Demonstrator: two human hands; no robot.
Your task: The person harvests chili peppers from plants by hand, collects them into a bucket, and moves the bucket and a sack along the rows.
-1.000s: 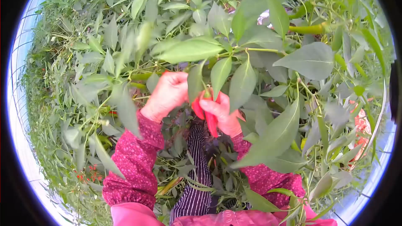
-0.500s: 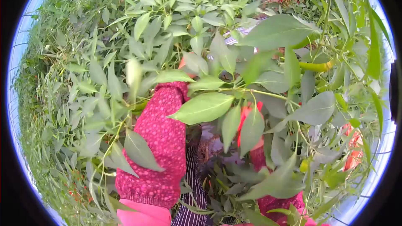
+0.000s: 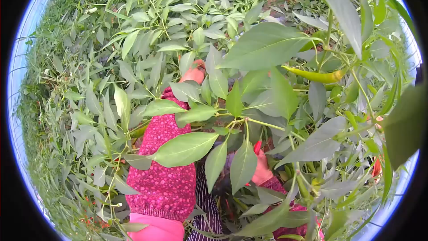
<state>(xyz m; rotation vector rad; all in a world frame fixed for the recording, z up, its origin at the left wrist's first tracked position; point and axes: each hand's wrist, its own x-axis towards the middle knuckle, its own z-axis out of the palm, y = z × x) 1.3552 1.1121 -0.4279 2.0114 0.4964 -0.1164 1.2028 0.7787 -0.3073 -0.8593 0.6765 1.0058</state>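
Observation:
My left hand (image 3: pixel 193 74) reaches forward into the pepper plants, its sleeve stretched out in front of me. Its fingers look bent inward among the leaves; their tips and anything in them are hidden. Lower and to the right, my right hand (image 3: pixel 262 170) is partly covered by a large hanging leaf (image 3: pixel 244 165). A red chili pepper (image 3: pixel 257 147) shows at its fingers, which appear closed round it. A leafy pepper branch (image 3: pixel 267 125) crosses in front of both arms.
A yellow-green chili pepper (image 3: pixel 314 75) hangs at the upper right. Close to the camera, a blurred dark leaf (image 3: pixel 405 125) covers part of the right side. Dense pepper plants surround me. Striped cloth (image 3: pixel 206 201) shows below, between my arms.
My left hand has come more into sight among the leaves. My right hand has shifted slightly left and down with the red chili pepper. The view has moved, and a leaf now looms at right.

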